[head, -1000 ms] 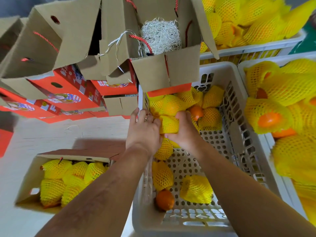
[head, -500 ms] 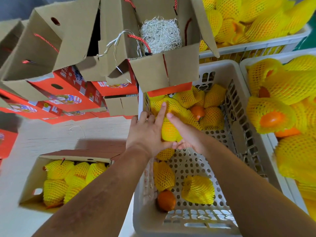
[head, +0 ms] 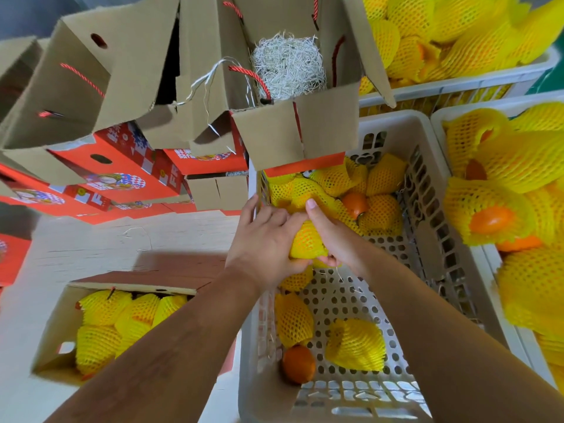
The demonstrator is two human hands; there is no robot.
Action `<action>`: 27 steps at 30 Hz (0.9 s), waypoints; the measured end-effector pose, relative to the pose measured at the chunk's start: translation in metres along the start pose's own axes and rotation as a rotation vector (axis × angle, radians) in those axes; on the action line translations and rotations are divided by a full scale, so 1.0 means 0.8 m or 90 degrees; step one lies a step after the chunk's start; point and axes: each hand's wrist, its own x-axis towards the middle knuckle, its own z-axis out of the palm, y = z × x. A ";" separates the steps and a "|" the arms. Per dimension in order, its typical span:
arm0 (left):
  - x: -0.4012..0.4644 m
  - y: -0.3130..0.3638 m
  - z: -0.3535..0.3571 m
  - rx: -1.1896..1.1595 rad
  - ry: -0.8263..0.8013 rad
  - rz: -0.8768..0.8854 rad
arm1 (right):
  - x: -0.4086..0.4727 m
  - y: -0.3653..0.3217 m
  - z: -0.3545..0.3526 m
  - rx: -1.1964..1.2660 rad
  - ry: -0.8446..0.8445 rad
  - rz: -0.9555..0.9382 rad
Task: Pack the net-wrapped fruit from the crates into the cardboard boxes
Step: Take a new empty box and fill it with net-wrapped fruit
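Both hands meet over the white perforated crate [head: 433,257]. My left hand [head: 262,242] and my right hand [head: 332,236] together hold one yellow net-wrapped fruit [head: 306,242] above the crate floor, the left cupping its left side, the right under and behind it with the thumb raised. More netted fruit [head: 381,206] lies piled at the crate's far end, and two netted ones [head: 355,343] plus a bare orange fruit [head: 298,363] lie near its front. An open cardboard box [head: 52,328] at lower left holds several netted fruits [head: 103,309].
Open empty cardboard boxes [head: 116,71] with red rope handles are stacked at the back, one holding pale shredded filler [head: 288,65]. Red printed boxes [head: 113,175] lie beneath them. Two more white crates [head: 451,90] full of netted fruit stand at the right and far right.
The hands have drawn back slightly from the far pile, lifting one netted fruit between them. The right hand has turned under it, thumb now raised.
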 end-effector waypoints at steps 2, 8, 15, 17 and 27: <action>0.001 0.000 0.000 -0.022 0.014 -0.021 | 0.004 -0.001 -0.001 -0.056 0.072 -0.080; 0.001 0.003 0.001 -0.074 0.053 -0.062 | 0.037 -0.001 -0.014 -0.518 0.248 -0.210; 0.003 0.004 0.002 0.005 0.003 -0.054 | 0.034 0.021 0.014 -0.489 0.279 -0.181; 0.002 0.003 0.002 -0.010 0.017 -0.057 | 0.037 0.021 0.017 -0.525 0.274 -0.153; 0.003 0.002 0.006 -0.087 0.079 -0.059 | 0.033 0.027 0.000 -0.583 0.277 -0.256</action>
